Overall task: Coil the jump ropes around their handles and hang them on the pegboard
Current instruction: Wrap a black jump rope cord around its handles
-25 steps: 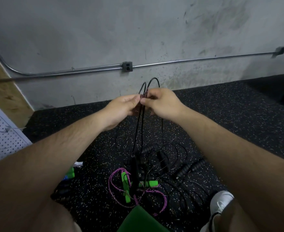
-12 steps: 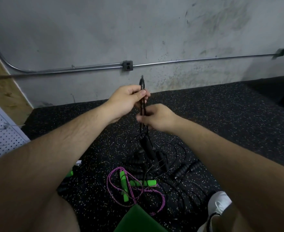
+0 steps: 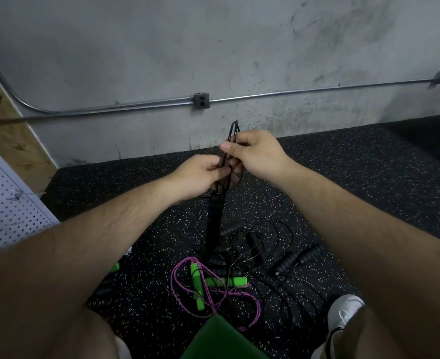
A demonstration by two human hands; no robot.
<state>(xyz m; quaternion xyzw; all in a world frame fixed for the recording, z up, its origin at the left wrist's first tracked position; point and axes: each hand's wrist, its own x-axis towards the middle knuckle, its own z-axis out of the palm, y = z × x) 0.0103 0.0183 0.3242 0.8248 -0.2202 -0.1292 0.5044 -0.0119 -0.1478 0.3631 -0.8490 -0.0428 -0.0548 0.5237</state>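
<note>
A thin black jump rope (image 3: 234,130) is folded into a bundle of loops held in the air before me. My right hand (image 3: 255,154) pinches the loops near their top, where the folded end sticks up. Just below it, my left hand (image 3: 200,174) grips the same bundle. The rope's black handles (image 3: 213,221) hang down from under my left hand. On the floor lie a purple rope (image 3: 213,296) with green handles (image 3: 225,281) and other black ropes with black handles (image 3: 298,257), tangled together.
A white pegboard (image 3: 6,211) leans at the left edge. The speckled black rubber floor (image 3: 343,177) meets a concrete wall with a conduit and outlet (image 3: 201,100). A green object (image 3: 221,340) sits at the bottom centre, my white shoe (image 3: 343,314) at the lower right.
My hands have swapped heights: the right hand rose to pinch the loops' top, the left dropped below it. The black handles have been lifted higher off the floor.
</note>
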